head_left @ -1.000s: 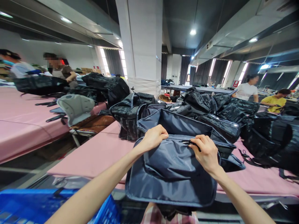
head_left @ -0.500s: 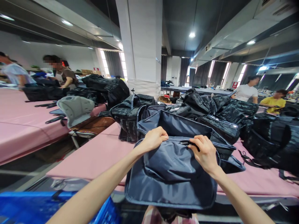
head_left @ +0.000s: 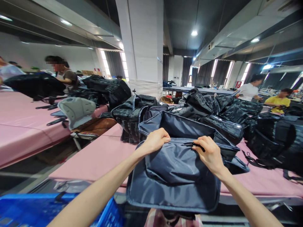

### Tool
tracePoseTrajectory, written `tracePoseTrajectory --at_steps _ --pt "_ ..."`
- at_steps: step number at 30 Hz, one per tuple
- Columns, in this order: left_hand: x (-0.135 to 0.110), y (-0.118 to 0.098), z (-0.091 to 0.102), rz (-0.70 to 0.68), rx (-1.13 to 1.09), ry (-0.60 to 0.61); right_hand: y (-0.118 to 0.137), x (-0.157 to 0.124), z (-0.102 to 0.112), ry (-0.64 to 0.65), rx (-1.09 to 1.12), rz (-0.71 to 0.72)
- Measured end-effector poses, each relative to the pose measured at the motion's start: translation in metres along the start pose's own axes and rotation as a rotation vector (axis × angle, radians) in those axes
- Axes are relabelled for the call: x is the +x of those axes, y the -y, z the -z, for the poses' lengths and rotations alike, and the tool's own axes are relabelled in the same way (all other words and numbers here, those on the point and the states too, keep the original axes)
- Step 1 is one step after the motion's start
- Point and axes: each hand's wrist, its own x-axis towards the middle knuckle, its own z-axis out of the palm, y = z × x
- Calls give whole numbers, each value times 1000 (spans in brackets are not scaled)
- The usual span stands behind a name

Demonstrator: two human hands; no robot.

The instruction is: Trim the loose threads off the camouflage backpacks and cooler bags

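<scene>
An open backpack with dark blue-grey lining hangs over the near table edge, its flap spread toward me. My left hand is closed, pinching the lining along the seam near the top of the inner pocket. At the same seam, farther right, my right hand is closed around black thread snips. Their thin blades point left, close to the fabric; whether they touch it I cannot tell. Fingers cover most of the snips' handle.
Black camouflage backpacks pile up beyond on the pink table. A blue plastic crate stands low at left, near a grey chair. Co-workers stand at the left table and far right; a white pillar rises behind.
My right hand has shifted slightly right with the snips; my left hand stays on the seam. At far left, a black bag has been raised and moved left near the co-workers.
</scene>
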Motion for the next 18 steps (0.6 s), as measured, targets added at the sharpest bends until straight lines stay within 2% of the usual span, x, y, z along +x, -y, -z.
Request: tracePoseTrajectory --at_steps 9,13,18 --pt "-1 -3 0 18 -5 -5 10 6 -7 -45 -12 56" --pt "-2 -3 0 11 -25 -17 7 6 -7 -3 54 6" --pt "-7 5 3 -134 -13 -38 1 4 -4 -44 179 -96"
